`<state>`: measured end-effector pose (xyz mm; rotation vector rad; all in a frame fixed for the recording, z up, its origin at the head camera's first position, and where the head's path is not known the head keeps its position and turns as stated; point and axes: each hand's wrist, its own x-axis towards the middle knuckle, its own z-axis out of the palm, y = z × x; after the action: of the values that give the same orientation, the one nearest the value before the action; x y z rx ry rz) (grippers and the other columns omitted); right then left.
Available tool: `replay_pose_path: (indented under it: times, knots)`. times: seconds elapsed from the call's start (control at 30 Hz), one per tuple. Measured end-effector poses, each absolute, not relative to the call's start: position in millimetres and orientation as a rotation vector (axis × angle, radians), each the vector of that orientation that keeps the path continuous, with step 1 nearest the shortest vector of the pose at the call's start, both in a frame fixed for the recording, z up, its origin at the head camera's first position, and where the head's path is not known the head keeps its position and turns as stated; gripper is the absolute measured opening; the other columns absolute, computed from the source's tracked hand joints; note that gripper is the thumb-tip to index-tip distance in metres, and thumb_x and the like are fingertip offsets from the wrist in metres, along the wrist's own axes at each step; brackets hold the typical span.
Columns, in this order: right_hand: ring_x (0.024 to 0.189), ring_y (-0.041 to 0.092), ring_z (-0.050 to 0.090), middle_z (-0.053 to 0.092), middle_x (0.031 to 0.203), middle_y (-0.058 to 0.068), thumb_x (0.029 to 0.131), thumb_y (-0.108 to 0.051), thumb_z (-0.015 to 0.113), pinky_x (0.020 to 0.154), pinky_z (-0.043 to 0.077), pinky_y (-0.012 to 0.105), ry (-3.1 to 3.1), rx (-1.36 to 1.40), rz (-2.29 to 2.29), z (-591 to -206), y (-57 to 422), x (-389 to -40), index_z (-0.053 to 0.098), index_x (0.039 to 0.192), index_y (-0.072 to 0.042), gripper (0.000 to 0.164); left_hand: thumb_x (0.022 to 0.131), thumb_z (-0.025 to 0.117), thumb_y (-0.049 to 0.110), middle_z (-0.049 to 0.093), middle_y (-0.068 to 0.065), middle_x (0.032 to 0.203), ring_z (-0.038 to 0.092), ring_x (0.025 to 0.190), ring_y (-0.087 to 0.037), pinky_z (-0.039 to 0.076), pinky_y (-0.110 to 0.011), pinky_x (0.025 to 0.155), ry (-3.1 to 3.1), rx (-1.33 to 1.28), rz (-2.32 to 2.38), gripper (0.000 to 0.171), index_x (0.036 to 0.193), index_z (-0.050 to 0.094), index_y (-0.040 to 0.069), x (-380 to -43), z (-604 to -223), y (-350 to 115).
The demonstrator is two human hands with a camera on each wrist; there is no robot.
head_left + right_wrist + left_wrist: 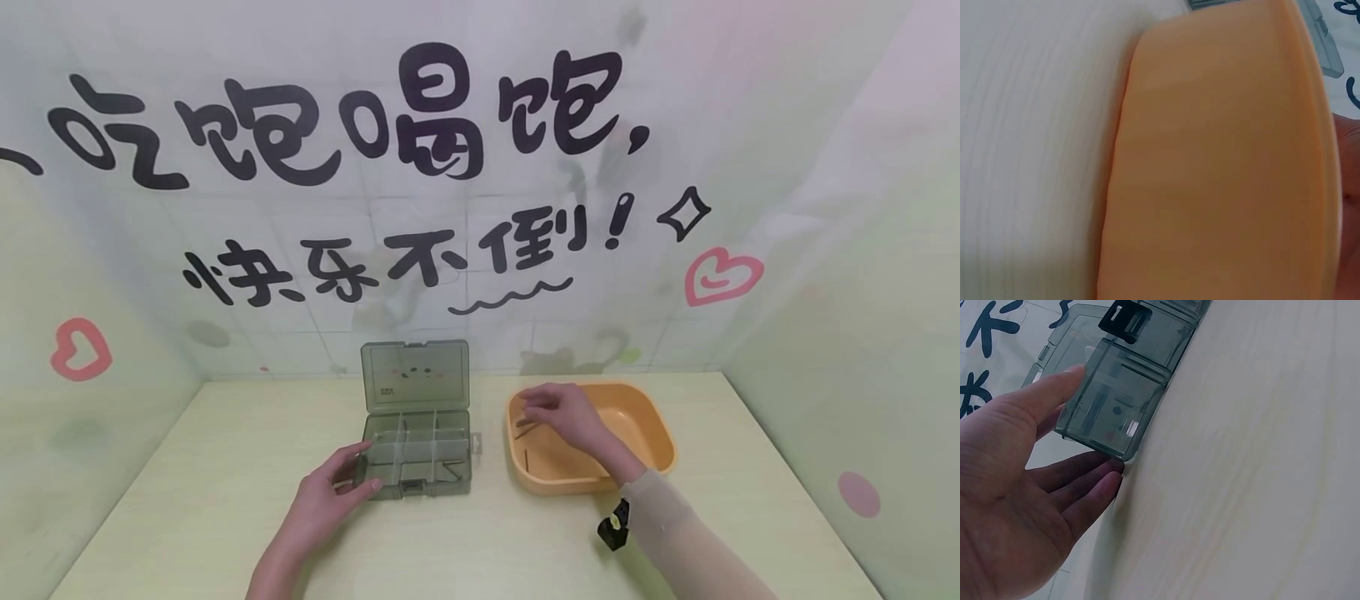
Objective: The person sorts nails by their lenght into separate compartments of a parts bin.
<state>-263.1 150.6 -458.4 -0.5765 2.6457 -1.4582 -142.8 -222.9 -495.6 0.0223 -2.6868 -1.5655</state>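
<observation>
A grey translucent compartment box (pixel 397 454) stands with its lid (pixel 416 375) raised at the back. My left hand (pixel 326 500) holds its near left corner, thumb against the front wall and fingers along the left side. In the left wrist view, the thumb of the left hand (pixel 1016 462) lies on the box wall (pixel 1107 403). Several thin screws (pixel 452 472) lie in the near right compartment. My right hand (pixel 566 414) reaches over the left part of an orange bin (pixel 555 486), fingers bent down above thin screw-like pieces (pixel 527 461). I cannot tell whether its fingertips pinch one.
The bin's outer wall (pixel 1222 156) fills most of the right wrist view. A black wrist device (pixel 615 525) sits below the right sleeve. White printed walls (pixel 465 333) close in the pale wooden table (pixel 480 550) at the back and both sides.
</observation>
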Motion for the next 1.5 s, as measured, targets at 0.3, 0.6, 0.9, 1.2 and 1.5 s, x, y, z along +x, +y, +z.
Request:
replay_pose_path:
  times: [0.3, 0.6, 0.9, 1.2, 1.5]
  knots:
    - [0.104, 0.029, 0.072, 0.076, 0.11, 0.012, 0.095, -0.008, 0.073, 0.092, 0.06, 0.042, 2.674, -0.641, -1.319, -465, 154, -272, 0.075, 0.117, -0.001, 0.023, 0.091, 0.081, 0.023, 0.057, -0.029, 0.138, 0.054, 0.13, -0.044, 0.054, -0.044, 0.102, -2.687, 0.027, -1.57, 0.063, 0.147, 0.054, 0.011, -142, -495, -223]
    - [0.111, 0.031, 0.07, 0.076, 0.112, 0.013, 0.095, -0.004, 0.072, 0.093, 0.059, 0.042, 2.752, -0.616, -1.136, -467, 155, -280, 0.076, 0.116, -0.001, 0.022, 0.091, 0.081, 0.022, 0.058, -0.029, 0.138, 0.054, 0.13, -0.043, 0.054, -0.043, 0.103, -2.69, 0.018, -1.558, 0.063, 0.147, 0.054, 0.011, -143, -495, -223]
    - [0.112, 0.031, 0.069, 0.076, 0.111, 0.012, 0.093, -0.001, 0.073, 0.095, 0.058, 0.045, 2.802, -0.666, -1.035, -475, 154, -285, 0.077, 0.114, -0.001, 0.021, 0.091, 0.081, 0.021, 0.058, -0.029, 0.138, 0.055, 0.13, -0.043, 0.055, -0.042, 0.102, -2.686, 0.01, -1.55, 0.063, 0.146, 0.054, 0.011, -144, -496, -223]
    - [0.105, 0.033, 0.07, 0.077, 0.104, 0.015, 0.091, 0.004, 0.072, 0.09, 0.06, 0.046, 2.871, -0.789, -1.044, -487, 156, -288, 0.078, 0.105, 0.002, 0.016, 0.091, 0.081, 0.022, 0.058, -0.029, 0.138, 0.055, 0.13, -0.043, 0.054, -0.042, 0.102, -2.683, 0.01, -1.558, 0.063, 0.147, 0.054, 0.011, -145, -495, -222]
    - [0.085, 0.028, 0.073, 0.076, 0.088, 0.012, 0.089, 0.0, 0.076, 0.076, 0.063, 0.039, 2.951, -0.798, -0.998, -488, 151, -285, 0.078, 0.091, 0.002, 0.004, 0.091, 0.081, 0.023, 0.057, -0.03, 0.138, 0.054, 0.13, -0.044, 0.054, -0.044, 0.103, -2.691, 0.011, -1.549, 0.063, 0.146, 0.054, 0.011, -144, -496, -223]
